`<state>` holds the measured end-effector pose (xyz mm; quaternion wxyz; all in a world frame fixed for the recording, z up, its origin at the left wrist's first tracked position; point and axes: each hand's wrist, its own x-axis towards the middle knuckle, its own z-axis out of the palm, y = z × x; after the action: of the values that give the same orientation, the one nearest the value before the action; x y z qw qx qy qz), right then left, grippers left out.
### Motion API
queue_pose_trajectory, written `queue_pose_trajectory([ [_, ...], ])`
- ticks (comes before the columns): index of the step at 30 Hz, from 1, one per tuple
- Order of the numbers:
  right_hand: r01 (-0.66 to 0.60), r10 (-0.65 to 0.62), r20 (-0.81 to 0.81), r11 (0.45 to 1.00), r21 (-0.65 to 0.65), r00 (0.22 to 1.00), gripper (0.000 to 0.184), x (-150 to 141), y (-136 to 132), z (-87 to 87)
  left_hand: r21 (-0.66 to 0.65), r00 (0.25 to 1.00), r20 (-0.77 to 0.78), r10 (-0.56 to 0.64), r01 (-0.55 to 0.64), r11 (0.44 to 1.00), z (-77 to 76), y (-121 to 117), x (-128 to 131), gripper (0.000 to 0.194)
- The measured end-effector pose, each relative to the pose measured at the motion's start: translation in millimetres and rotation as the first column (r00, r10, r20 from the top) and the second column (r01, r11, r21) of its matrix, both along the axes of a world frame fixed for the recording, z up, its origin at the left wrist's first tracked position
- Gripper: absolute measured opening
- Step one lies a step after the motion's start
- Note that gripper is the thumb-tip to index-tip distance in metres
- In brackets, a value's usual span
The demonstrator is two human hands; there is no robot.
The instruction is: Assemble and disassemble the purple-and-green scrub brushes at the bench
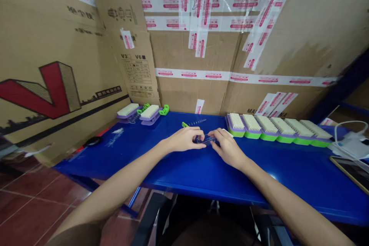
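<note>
Over the middle of the blue table, my left hand (188, 139) and my right hand (226, 146) close their fingers on opposite ends of a small clear plastic part (205, 140). Its exact kind is hard to make out, and the fingers cover both ends. Just behind my left hand lie a small green piece (185, 124) and a thin metal spring (198, 122). A whitish piece (227, 133) shows behind my right hand, mostly hidden.
Several scrub brushes (266, 125) with green and purple bodies stand bristles up in a row at right. Two purple brush parts (150, 113) with green clips lie back left. Cardboard (196, 54) walls the back. A phone (350, 171) and white cable (348, 125) lie far right.
</note>
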<state>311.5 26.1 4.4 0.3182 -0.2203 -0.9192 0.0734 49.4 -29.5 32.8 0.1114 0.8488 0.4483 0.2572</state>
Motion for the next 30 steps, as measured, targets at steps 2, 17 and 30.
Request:
queue_pose_trajectory([
  [2,0.021,-0.022,-0.027,1.0,-0.021,0.999,0.027,0.0,-1.4,0.7,0.023,1.0,-0.008,0.006,-0.006,1.0,0.4,1.0,-1.5,0.028],
  [17,0.109,-0.112,-0.06,0.993,-0.047,0.992,0.032,-1.2,-8.6,6.3,0.493,0.573,-0.146,0.806,-0.665,0.562,25.6,22.9,-98.4,0.026],
  [30,0.116,-0.117,-0.041,0.993,-0.011,0.992,0.029,-0.4,-7.2,7.1,0.315,0.263,-0.33,0.907,-0.875,0.368,31.9,15.2,-111.6,0.034],
])
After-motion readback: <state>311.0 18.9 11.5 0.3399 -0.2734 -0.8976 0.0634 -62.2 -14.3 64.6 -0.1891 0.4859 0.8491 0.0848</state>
